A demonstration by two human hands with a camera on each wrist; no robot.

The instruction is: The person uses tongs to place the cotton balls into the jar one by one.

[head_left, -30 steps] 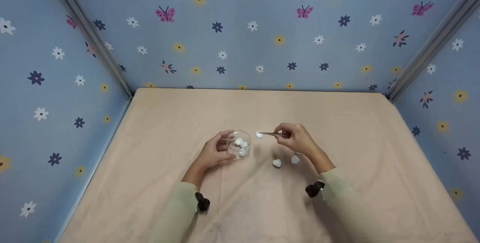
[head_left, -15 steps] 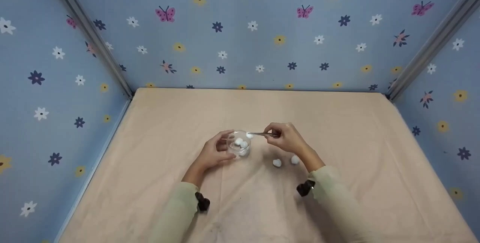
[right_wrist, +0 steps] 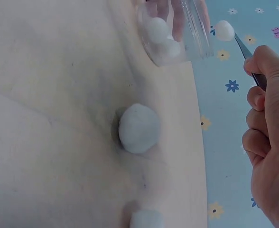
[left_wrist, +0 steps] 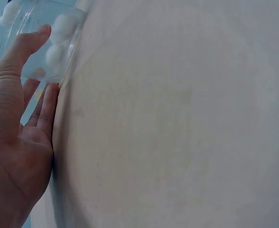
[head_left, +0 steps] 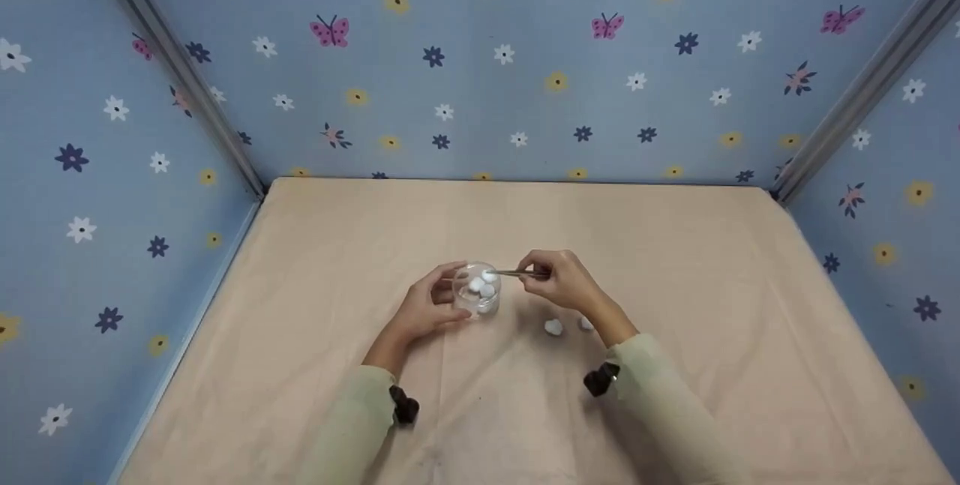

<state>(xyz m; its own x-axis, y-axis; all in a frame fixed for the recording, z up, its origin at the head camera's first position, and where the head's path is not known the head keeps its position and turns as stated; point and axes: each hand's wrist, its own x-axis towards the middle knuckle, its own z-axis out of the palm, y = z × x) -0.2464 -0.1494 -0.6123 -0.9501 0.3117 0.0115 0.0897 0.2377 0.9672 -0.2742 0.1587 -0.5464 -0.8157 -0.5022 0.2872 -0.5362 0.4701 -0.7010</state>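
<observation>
My left hand (head_left: 421, 309) holds a small clear plastic jar (left_wrist: 35, 16) upright on the table, thumb on one side and fingers on the other. Several white cotton balls lie inside it; two of these cotton balls (right_wrist: 157, 30) show low through the wall in the right wrist view. Between thumb and fingers my right hand (head_left: 562, 280) pinches metal tweezers (right_wrist: 244, 49). Their tips grip one cotton ball (right_wrist: 224, 31), which is over the jar's open mouth, near the far right of the rim.
Two loose cotton balls lie on the cloth right of the jar: one cotton ball (head_left: 553, 327) in plain sight, another cotton ball (head_left: 586, 324) partly covered by my right wrist. A beige cloth (head_left: 360, 230) covers the table. Blue patterned walls (head_left: 480, 95) stand at the back and sides.
My right hand has moved left with the tweezers, bringing the gripped cotton ball from beside the jar to over its mouth. The left hand and jar have stayed in place.
</observation>
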